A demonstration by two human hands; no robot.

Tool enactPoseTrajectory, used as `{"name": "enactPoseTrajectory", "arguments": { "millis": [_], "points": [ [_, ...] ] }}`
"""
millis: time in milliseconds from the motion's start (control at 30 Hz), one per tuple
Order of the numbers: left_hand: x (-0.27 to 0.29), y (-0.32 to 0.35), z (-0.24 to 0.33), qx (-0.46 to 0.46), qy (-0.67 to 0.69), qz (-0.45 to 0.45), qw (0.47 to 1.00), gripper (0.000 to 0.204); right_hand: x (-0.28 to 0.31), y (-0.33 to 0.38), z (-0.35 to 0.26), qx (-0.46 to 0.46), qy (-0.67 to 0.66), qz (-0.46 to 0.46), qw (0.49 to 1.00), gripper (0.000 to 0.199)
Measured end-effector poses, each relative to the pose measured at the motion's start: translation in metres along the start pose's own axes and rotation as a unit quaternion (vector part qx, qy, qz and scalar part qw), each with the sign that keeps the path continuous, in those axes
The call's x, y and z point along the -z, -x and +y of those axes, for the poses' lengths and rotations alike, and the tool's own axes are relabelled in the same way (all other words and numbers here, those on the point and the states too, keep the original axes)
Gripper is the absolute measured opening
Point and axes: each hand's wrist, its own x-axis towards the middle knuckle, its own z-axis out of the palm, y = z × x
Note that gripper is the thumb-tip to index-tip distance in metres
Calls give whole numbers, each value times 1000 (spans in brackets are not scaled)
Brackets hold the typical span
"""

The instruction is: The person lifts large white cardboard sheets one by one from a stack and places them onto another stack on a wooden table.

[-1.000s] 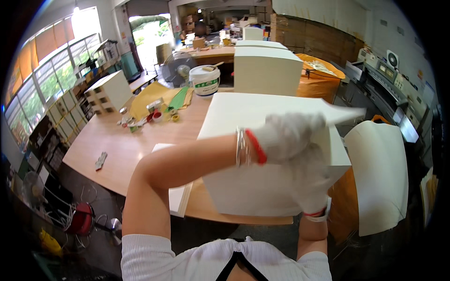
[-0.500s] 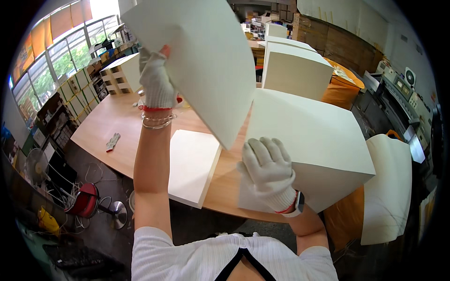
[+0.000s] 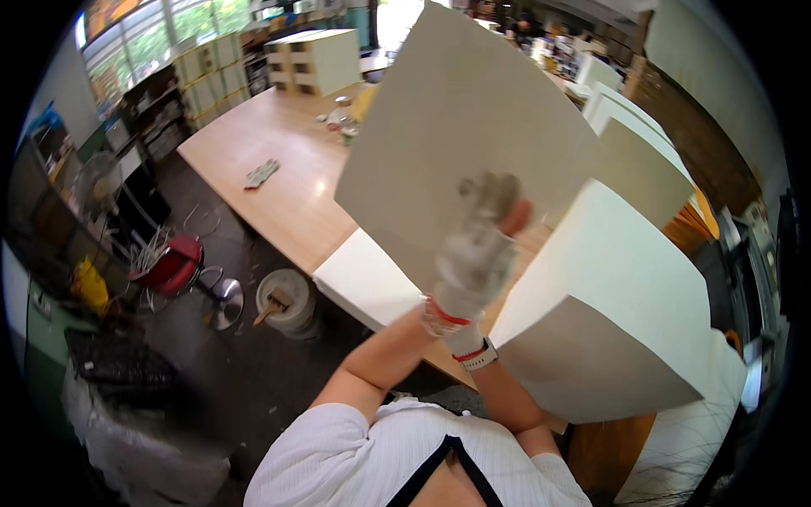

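A large white paper sheet [image 3: 456,118] stands tilted over the table in front of me. My left hand [image 3: 477,253], in a white knitted glove with a bare thumb tip, is raised before the sheet's lower right part. Motion smears its fingers, so a grip on the sheet cannot be made out. My right hand [image 3: 465,340] is crossed behind the left wrist, with only its glove cuff and watch showing and its fingers hidden. To the right rises a tall block of stacked white paper [image 3: 625,279]. Below the sheet, a low white stack [image 3: 367,275] lies at the table's edge.
On the wooden table [image 3: 253,135] are a loose glove [image 3: 262,174], a glass jar [image 3: 342,114] and a strapped paper block [image 3: 329,63]. A bucket with a brush [image 3: 291,317] and a red stool [image 3: 173,266] stand on the floor at left. More paper stacks [image 3: 646,160] stand at back right.
My left hand has swung right and down across the sheet, which also shifted right. My right hand has left the top of the tall paper block's near side. The view has turned left.
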Motion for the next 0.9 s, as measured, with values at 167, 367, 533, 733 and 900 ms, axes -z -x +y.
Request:
{"name": "enactPoseTrajectory", "arguments": {
  "millis": [167,367,533,733,900],
  "points": [
    [1,56,-41,88,-32,-186,978,46,-22,-13,39,-8,64,-46,997,50],
    [137,186,-190,375,-115,-232,890,39,-59,-38,51,-179,537,278,776,62],
    [235,205,-237,504,-117,-380,767,36,-115,-6,32,-115,742,175,637,67],
    [264,220,-242,531,-37,-346,773,38,-162,2,39,-173,901,-9,397,75],
    [282,213,-248,391,-102,-414,816,27,-153,4,41,-135,915,-40,377,66]
  ]
}}
